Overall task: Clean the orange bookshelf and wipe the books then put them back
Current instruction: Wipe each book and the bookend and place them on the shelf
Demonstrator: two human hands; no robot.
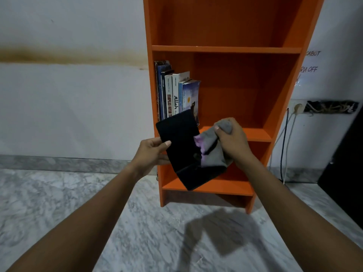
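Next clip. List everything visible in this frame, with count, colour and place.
bookshelf: one, orange, against the white wall
books: several, blue and white, upright, middle shelf's left end
black book: one, black, held before the bookshelf
cloth: one, grey with purple edge, on the black book
socket: one, white, wall right of bookshelf
cables: two, blue and white, hanging below socket
left hand: one, grips the black book's left edge
right hand: one, grips the cloth

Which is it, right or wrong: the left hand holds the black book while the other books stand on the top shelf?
Wrong shelf. In the head view the other books stand on the middle shelf; the left hand holds the black book.
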